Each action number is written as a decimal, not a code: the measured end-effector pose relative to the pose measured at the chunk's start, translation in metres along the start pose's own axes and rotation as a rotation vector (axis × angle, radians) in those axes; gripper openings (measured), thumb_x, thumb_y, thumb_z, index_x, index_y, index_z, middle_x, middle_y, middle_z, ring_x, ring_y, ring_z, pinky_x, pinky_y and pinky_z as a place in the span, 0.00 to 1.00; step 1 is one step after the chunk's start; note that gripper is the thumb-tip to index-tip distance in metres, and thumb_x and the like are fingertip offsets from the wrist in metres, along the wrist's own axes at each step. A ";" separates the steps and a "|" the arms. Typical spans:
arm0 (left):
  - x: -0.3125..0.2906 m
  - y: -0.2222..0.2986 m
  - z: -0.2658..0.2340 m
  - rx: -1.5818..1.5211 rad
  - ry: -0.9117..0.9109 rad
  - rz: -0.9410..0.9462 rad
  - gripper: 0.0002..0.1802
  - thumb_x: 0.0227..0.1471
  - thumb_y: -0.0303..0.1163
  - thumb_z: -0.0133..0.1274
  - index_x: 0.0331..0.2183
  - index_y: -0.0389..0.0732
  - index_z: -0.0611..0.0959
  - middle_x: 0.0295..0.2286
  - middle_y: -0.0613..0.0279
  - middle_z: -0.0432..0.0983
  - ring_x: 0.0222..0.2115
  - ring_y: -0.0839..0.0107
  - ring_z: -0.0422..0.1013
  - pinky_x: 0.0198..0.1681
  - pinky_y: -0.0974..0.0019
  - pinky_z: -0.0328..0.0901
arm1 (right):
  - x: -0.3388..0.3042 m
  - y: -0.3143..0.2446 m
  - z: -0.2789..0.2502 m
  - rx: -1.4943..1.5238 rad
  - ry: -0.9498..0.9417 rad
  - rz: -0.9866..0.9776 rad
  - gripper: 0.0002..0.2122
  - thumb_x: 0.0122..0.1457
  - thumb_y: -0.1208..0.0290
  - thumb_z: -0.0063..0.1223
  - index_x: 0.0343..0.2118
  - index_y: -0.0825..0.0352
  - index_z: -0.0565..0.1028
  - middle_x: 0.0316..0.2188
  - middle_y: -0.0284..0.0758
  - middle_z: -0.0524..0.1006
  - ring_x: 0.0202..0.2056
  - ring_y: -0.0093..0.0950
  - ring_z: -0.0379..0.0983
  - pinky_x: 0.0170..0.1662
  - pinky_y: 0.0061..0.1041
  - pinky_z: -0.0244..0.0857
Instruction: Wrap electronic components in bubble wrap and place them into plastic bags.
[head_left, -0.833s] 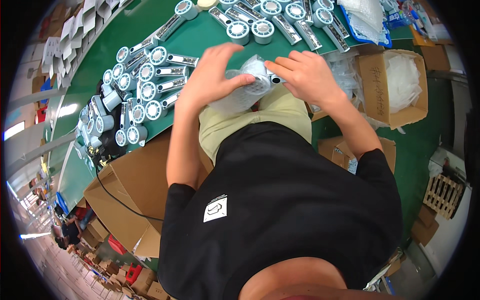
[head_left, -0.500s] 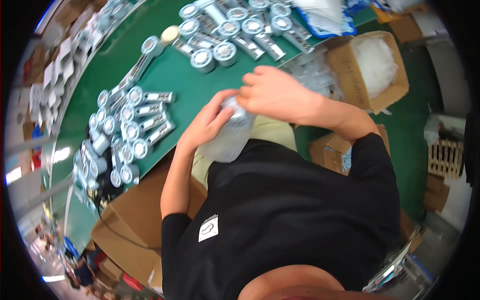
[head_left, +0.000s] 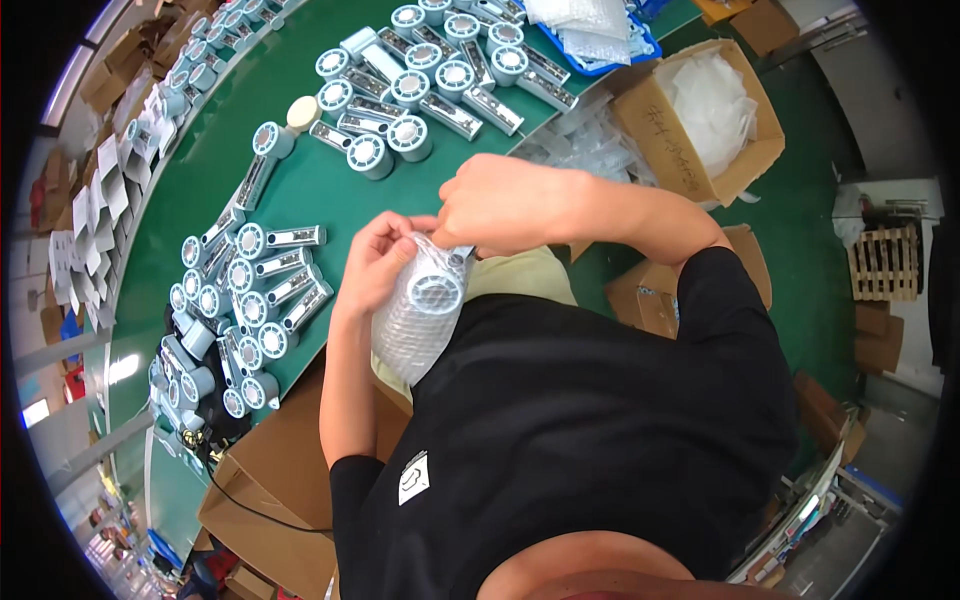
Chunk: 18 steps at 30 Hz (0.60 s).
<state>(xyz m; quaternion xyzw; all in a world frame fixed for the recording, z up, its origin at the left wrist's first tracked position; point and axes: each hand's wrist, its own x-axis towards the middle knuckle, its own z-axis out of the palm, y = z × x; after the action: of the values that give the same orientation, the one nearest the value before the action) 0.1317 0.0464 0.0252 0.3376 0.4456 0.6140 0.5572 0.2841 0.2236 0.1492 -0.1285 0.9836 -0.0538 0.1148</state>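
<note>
My left hand [head_left: 378,262] grips the edge of a clear bubble-wrap bag [head_left: 412,325] held in front of my chest. Inside the bag sits a pale blue handheld fan [head_left: 434,291], its round head showing through the plastic. My right hand [head_left: 497,203] holds the top of the same bag and the fan's upper end. Both hands are close together above the near edge of the green table [head_left: 310,190].
Many pale blue fans lie in rows on the table, a group at the left [head_left: 245,300] and another at the back [head_left: 430,70]. An open cardboard box of plastic bags [head_left: 705,110] stands at the right. Brown cartons [head_left: 270,500] sit below the table edge.
The bagged fan has come down from the table toward my chest, and both hands have shifted with it. The fan's round head now shows through the bag.
</note>
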 end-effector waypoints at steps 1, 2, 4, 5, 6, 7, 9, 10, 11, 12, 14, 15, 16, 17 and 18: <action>0.002 0.002 0.000 -0.059 0.008 0.042 0.01 0.58 0.25 0.49 0.34 0.38 0.75 0.44 0.57 0.74 0.36 0.74 0.69 0.42 0.73 0.65 | 0.000 0.000 -0.001 0.047 -0.023 0.005 0.09 0.42 0.71 0.64 0.27 0.60 0.75 0.26 0.27 0.78 0.32 0.31 0.73 0.38 0.28 0.68; 0.008 0.003 0.001 -0.062 0.010 0.036 0.01 0.58 0.25 0.49 0.34 0.38 0.75 0.44 0.57 0.74 0.36 0.74 0.69 0.42 0.73 0.65 | 0.000 0.002 0.003 0.053 -0.025 0.004 0.09 0.42 0.71 0.64 0.27 0.60 0.75 0.26 0.27 0.78 0.32 0.31 0.73 0.38 0.28 0.68; 0.017 0.005 0.001 0.028 -0.027 0.019 0.02 0.59 0.25 0.50 0.35 0.38 0.75 0.44 0.57 0.74 0.37 0.75 0.69 0.42 0.73 0.65 | 0.000 0.006 0.015 0.019 0.102 -0.018 0.11 0.40 0.71 0.66 0.28 0.60 0.75 0.28 0.27 0.78 0.32 0.30 0.73 0.39 0.27 0.68; 0.019 0.006 0.000 0.072 -0.041 0.009 0.02 0.59 0.26 0.50 0.35 0.38 0.76 0.44 0.57 0.75 0.37 0.75 0.69 0.42 0.73 0.66 | -0.001 0.007 0.022 0.004 0.166 -0.033 0.12 0.39 0.71 0.66 0.28 0.60 0.75 0.29 0.27 0.78 0.32 0.29 0.73 0.39 0.27 0.68; 0.020 0.007 -0.001 0.116 -0.054 0.000 0.03 0.59 0.26 0.50 0.36 0.38 0.76 0.44 0.57 0.75 0.37 0.75 0.69 0.42 0.72 0.66 | -0.001 0.007 0.026 -0.010 0.230 -0.049 0.14 0.38 0.70 0.67 0.29 0.60 0.75 0.29 0.27 0.78 0.32 0.29 0.73 0.39 0.27 0.68; 0.020 0.010 -0.006 0.118 -0.035 -0.002 0.03 0.59 0.26 0.50 0.36 0.38 0.76 0.44 0.57 0.75 0.37 0.75 0.69 0.42 0.72 0.66 | -0.004 0.009 0.025 0.001 0.306 -0.062 0.14 0.38 0.70 0.68 0.30 0.60 0.74 0.30 0.27 0.77 0.32 0.28 0.73 0.39 0.26 0.68; 0.021 0.015 -0.015 0.007 -0.062 -0.173 0.03 0.59 0.26 0.50 0.37 0.39 0.76 0.43 0.58 0.75 0.37 0.77 0.69 0.41 0.73 0.66 | -0.013 0.011 0.020 0.021 0.382 -0.087 0.15 0.38 0.69 0.68 0.31 0.59 0.74 0.31 0.26 0.77 0.32 0.28 0.73 0.39 0.26 0.67; 0.020 0.017 -0.019 -0.051 -0.079 -0.258 0.04 0.58 0.26 0.50 0.37 0.39 0.76 0.42 0.59 0.75 0.37 0.77 0.68 0.40 0.73 0.66 | -0.017 0.012 0.017 -0.012 0.391 -0.019 0.16 0.38 0.68 0.69 0.31 0.59 0.74 0.30 0.26 0.76 0.32 0.28 0.72 0.39 0.26 0.67; 0.018 0.019 -0.021 -0.111 -0.096 -0.343 0.04 0.58 0.26 0.50 0.37 0.39 0.77 0.42 0.60 0.75 0.37 0.78 0.68 0.40 0.73 0.66 | -0.018 0.012 0.017 -0.044 0.398 0.049 0.17 0.37 0.67 0.69 0.31 0.59 0.74 0.29 0.26 0.75 0.33 0.27 0.72 0.38 0.26 0.67; 0.018 0.023 -0.020 -0.108 -0.089 -0.345 0.04 0.58 0.26 0.50 0.37 0.39 0.77 0.42 0.60 0.75 0.37 0.78 0.68 0.40 0.73 0.66 | -0.017 0.012 0.018 -0.041 0.402 0.043 0.17 0.37 0.67 0.69 0.31 0.59 0.74 0.29 0.26 0.75 0.33 0.27 0.72 0.38 0.26 0.67; 0.022 0.030 -0.007 0.092 -0.082 -0.239 0.05 0.58 0.26 0.50 0.38 0.39 0.77 0.39 0.62 0.75 0.35 0.79 0.67 0.38 0.74 0.65 | -0.016 0.012 0.022 -0.093 0.372 0.019 0.17 0.36 0.66 0.69 0.30 0.59 0.73 0.28 0.25 0.74 0.33 0.27 0.71 0.38 0.26 0.66; 0.025 0.031 0.001 0.191 -0.082 -0.186 0.05 0.58 0.25 0.50 0.38 0.39 0.77 0.38 0.63 0.75 0.34 0.80 0.67 0.37 0.75 0.65 | -0.016 0.012 0.023 -0.120 0.355 0.009 0.17 0.36 0.66 0.69 0.30 0.59 0.73 0.28 0.25 0.73 0.33 0.27 0.70 0.38 0.26 0.66; 0.028 0.031 0.005 0.289 -0.082 -0.133 0.05 0.57 0.25 0.50 0.38 0.39 0.77 0.36 0.65 0.75 0.33 0.81 0.66 0.35 0.75 0.65 | -0.015 0.012 0.025 -0.146 0.339 -0.001 0.17 0.36 0.66 0.69 0.30 0.59 0.73 0.28 0.25 0.73 0.33 0.26 0.70 0.38 0.26 0.66; 0.027 0.029 0.006 0.290 -0.076 -0.136 0.05 0.57 0.25 0.50 0.38 0.39 0.77 0.36 0.65 0.75 0.33 0.81 0.66 0.35 0.75 0.65 | -0.013 0.011 0.024 -0.142 0.340 -0.006 0.17 0.36 0.66 0.69 0.30 0.59 0.73 0.28 0.25 0.73 0.33 0.26 0.70 0.38 0.26 0.66; 0.027 0.026 0.006 0.283 -0.088 -0.114 0.05 0.57 0.25 0.49 0.38 0.39 0.77 0.35 0.66 0.74 0.32 0.81 0.66 0.35 0.76 0.64 | -0.012 0.011 0.021 -0.127 0.356 -0.030 0.18 0.35 0.66 0.69 0.30 0.59 0.73 0.28 0.25 0.73 0.34 0.26 0.70 0.38 0.26 0.66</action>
<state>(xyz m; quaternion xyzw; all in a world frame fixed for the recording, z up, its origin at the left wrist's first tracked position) 0.1232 0.0743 0.0490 0.4136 0.5212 0.4969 0.5571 0.2977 0.2355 0.1297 -0.1387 0.9877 -0.0151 -0.0704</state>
